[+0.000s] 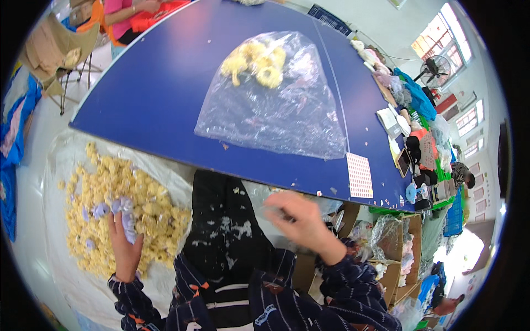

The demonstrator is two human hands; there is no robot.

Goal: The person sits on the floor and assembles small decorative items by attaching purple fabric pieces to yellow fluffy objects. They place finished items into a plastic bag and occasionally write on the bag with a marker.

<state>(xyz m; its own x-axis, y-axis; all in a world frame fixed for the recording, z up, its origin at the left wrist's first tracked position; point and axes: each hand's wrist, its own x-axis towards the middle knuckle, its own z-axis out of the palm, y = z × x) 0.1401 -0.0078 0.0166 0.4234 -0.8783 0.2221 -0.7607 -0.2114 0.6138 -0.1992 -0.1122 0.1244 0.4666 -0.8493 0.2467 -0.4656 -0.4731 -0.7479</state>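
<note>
My left hand [125,244] reaches over a heap of small yellow plush pieces [157,211] on a white sheet left of my legs. Its fingers touch lilac plush pieces [128,221]; whether they grip one cannot be told. My right hand [300,219] hovers above my lap's right side near the table edge, fingers curled, with a small dark thing that is unclear at the fingertips. On the blue table [157,99] lies a clear plastic bag [269,111] with several yellow plush pieces [269,76] at its far end. A sheet of small red-printed stickers [359,176] lies near the table's front edge.
A smartphone [403,162], a white box [389,122] and plush goods line the table's right side. Cardboard boxes [389,281] with plastic bags stand at my right. A folding chair [62,53] stands at the left. A person in pink [118,16] sits across the table's far left.
</note>
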